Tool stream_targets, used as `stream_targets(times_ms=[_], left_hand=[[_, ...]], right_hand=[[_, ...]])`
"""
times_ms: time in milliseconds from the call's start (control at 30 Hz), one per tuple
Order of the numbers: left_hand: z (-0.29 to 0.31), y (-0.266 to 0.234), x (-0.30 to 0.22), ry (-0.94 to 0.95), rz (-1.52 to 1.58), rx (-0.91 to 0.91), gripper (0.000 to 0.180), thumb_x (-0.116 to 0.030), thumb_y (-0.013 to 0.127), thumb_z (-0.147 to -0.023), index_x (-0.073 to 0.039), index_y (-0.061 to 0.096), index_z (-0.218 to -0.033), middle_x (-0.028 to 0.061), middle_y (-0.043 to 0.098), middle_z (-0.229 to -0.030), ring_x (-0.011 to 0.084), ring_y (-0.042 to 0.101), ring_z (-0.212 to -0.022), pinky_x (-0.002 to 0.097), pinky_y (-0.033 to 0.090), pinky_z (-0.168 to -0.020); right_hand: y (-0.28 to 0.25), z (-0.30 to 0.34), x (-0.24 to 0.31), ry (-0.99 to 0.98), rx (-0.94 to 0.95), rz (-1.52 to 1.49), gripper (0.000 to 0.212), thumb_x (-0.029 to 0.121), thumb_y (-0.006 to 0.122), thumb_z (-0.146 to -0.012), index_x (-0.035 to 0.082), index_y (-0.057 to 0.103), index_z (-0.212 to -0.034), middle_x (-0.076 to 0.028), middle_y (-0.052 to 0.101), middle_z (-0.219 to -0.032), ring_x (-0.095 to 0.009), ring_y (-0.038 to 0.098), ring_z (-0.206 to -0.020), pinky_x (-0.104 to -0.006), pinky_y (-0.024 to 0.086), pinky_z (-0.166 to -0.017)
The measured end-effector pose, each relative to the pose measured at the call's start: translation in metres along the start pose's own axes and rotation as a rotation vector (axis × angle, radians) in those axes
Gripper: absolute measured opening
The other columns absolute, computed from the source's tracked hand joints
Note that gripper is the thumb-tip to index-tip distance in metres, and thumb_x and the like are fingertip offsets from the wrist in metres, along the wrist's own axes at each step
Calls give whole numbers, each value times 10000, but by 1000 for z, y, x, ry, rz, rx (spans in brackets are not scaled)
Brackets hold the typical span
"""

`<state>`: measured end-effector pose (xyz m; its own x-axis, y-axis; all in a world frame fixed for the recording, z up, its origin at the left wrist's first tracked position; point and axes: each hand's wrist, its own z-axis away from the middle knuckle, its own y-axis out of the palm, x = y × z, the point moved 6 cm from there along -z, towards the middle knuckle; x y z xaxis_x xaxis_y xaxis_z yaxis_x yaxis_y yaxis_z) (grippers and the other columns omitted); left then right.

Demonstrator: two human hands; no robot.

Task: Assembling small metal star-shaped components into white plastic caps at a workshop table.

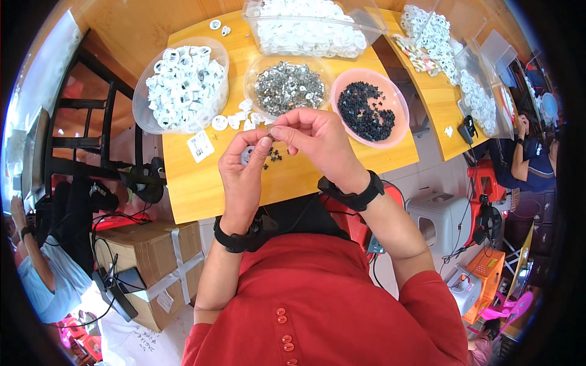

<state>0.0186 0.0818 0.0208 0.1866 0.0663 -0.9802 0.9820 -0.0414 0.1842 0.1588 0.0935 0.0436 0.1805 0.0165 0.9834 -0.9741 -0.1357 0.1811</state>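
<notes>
My left hand [243, 177] and my right hand [320, 143] meet fingertip to fingertip over the near part of the wooden table [201, 189]. A white round plastic piece [246, 155] shows between the fingers of the left hand, which is closed on it. The right thumb and forefinger are pinched together at the left fingertips; whatever tiny part they hold is mostly hidden. Several small black parts [274, 157] lie on the table just below the hands. Beyond them sit a clear bowl of small metal parts [289, 87] and a few loose white pieces [234, 121].
A clear tub of white plastic parts [186, 88] stands at the left, a pink bowl of black parts [366, 111] at the right, a large clear bin [311, 30] behind. A white label [200, 146] lies at the left edge. Other people sit at both sides.
</notes>
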Motion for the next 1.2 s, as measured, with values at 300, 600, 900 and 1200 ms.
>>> stream_targets(times_ms=[300,600,900,1200], left_hand=[[3,-5,-5,23,-80,-26,80,-75,635,-882,-12,651,-929,-12,611,-839,63,522,-770,223,429,-692],[5,2,-50,394,-734,48,83,-5,658,-801,-28,648,-880,82,513,-720,204,538,-646,296,415,-588],[2,-20,-13,-16,-165,42,159,-69,570,-887,-26,607,-1035,-10,526,-797,118,506,-704,242,411,-649],[16,-17,19,-304,213,22,317,-66,481,-933,9,477,-1241,76,580,-1074,106,522,-918,243,423,-817]], right_hand=[[-1,6,-6,-54,-10,66,89,80,641,-868,2,653,-909,8,628,-732,-16,525,-595,-188,431,-532],[10,23,38,-856,2,996,177,48,640,-743,85,637,-915,-64,599,-794,-226,598,-711,-315,439,-596],[7,18,20,-601,12,730,87,27,622,-782,25,595,-865,-87,577,-760,-245,586,-689,-335,443,-598],[23,28,-40,37,-51,140,104,61,614,-869,-34,596,-907,-53,644,-772,-81,594,-623,-240,480,-551]])
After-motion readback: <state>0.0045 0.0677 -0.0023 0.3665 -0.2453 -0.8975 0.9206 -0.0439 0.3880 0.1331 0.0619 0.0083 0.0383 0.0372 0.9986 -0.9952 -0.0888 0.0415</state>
